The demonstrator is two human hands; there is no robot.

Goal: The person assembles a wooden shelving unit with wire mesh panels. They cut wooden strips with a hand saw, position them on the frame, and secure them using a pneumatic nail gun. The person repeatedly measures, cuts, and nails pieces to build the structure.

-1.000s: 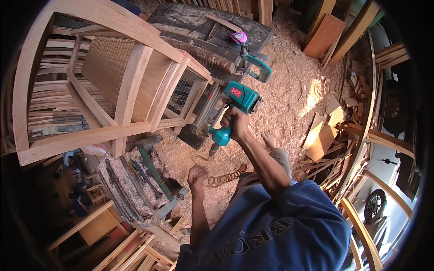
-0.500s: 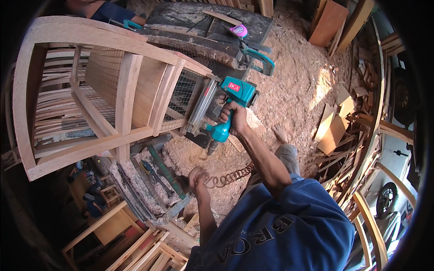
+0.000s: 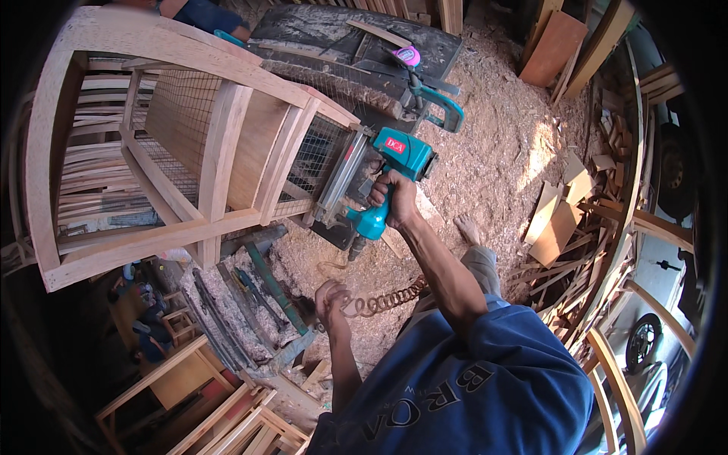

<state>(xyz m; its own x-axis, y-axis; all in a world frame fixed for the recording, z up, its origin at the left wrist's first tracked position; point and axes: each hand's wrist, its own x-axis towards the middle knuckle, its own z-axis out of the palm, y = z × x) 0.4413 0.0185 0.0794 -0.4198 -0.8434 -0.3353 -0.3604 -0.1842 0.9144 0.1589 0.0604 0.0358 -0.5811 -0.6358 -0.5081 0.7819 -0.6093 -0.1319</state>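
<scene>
My right hand is wrapped round the grip of a teal and black nail gun. The gun's metal nose and magazine lie up against the end of a pale wooden frame fitted with wire mesh and thin panels. A brown coiled air hose runs below the gun. Lower left of the gun, my left hand is closed round the hose near the start of its coils. The fingertips of that hand are partly hidden.
Behind the frame stands a dark worktable with a teal clamp and a pink tape measure. Wood shavings cover the floor. Offcuts pile up at right. Another person's arm shows at the far left.
The view has shifted slightly. Both hands keep their grips, and the nail gun stays against the frame's end.
</scene>
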